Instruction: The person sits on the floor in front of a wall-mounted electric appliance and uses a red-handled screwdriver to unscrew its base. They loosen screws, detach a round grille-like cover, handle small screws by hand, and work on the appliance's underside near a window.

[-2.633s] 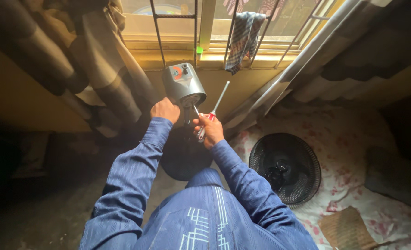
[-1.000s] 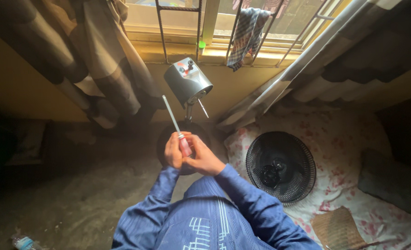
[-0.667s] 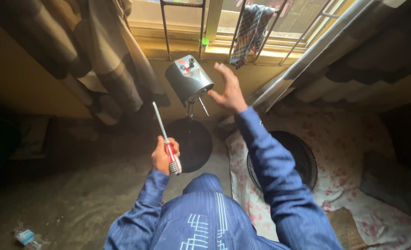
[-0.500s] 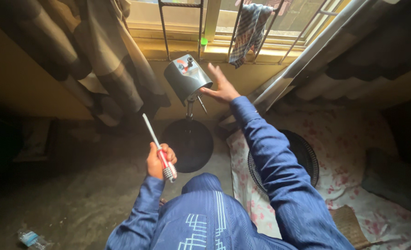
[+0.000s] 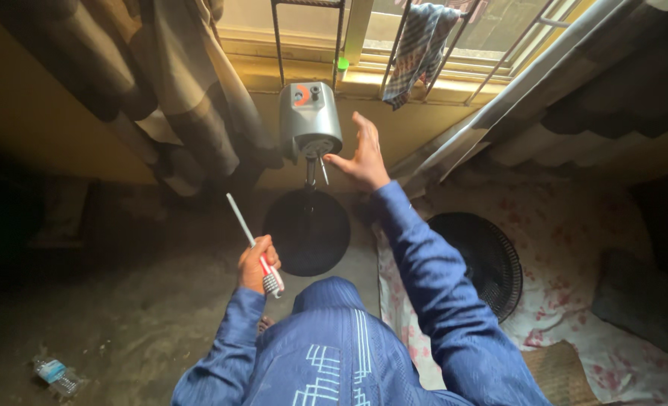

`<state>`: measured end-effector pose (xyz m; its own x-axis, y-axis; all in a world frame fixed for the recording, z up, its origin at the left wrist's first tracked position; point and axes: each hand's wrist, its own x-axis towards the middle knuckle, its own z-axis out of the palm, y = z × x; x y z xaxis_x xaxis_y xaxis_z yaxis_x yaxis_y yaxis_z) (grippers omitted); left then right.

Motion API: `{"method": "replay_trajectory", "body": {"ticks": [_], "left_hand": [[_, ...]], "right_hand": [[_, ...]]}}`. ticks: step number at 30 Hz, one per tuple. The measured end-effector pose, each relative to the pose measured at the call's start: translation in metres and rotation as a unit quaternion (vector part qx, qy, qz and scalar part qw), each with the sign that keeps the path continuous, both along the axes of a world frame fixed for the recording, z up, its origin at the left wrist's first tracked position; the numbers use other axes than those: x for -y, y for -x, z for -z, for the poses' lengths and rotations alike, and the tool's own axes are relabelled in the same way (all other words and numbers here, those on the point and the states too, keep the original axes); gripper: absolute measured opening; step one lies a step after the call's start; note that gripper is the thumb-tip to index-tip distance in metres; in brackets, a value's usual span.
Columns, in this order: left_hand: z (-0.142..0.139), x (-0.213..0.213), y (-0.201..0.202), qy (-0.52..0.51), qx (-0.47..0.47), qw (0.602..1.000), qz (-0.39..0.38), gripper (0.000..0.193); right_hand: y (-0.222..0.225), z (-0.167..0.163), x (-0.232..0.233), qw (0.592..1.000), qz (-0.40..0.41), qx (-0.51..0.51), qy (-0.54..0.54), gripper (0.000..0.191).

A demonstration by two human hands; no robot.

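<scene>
The left hand point(image 5: 257, 263) gripped a screwdriver point(image 5: 250, 242), shaft up. The right hand point(image 5: 360, 156), fingers spread wide and empty, reached beside the grey fan motor point(image 5: 310, 120) standing on its round base point(image 5: 307, 231) on the floor by the window wall. Steadying the motor housing first would likely help.

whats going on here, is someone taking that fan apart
A person in a blue striped shirt stands over a stand fan with its guard off. The left hand grips a screwdriver by its red handle, shaft pointing up and away from the fan. The right hand is open, reaching beside the grey motor housing, fingers just short of it. The round base sits on the floor, and a black fan guard lies on the flowered cloth to the right.
</scene>
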<state>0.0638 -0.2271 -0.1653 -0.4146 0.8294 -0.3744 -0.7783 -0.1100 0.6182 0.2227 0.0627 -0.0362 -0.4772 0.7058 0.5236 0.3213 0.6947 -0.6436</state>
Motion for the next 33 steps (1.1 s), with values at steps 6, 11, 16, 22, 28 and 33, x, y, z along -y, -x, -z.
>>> {"method": "replay_trajectory", "body": {"ticks": [6,11,16,22,28,33], "left_hand": [[-0.021,-0.021,-0.017,-0.001,-0.036,0.998,0.05,0.017],[-0.029,-0.017,-0.018,0.013,-0.051,0.997,0.065,0.018],[-0.038,-0.025,-0.015,0.024,-0.076,0.995,0.058,0.02],[-0.045,-0.095,-0.025,0.005,-0.083,0.997,-0.004,0.031],[-0.06,-0.172,-0.04,0.082,-0.073,0.992,-0.06,0.05],[-0.069,-0.191,-0.044,0.095,-0.146,0.983,-0.055,0.06]], "right_hand": [[0.017,0.001,-0.058,0.993,-0.093,0.059,0.035,0.09],[0.026,-0.004,-0.061,0.989,-0.038,0.13,0.054,0.051],[0.041,-0.01,-0.054,0.978,0.013,0.202,-0.052,0.039],[0.051,-0.009,-0.036,0.991,0.019,0.12,-0.057,0.053],[0.05,-0.01,-0.03,0.994,0.001,0.102,-0.03,0.059],[0.046,-0.017,-0.032,0.977,-0.049,0.19,0.08,0.072]]}}
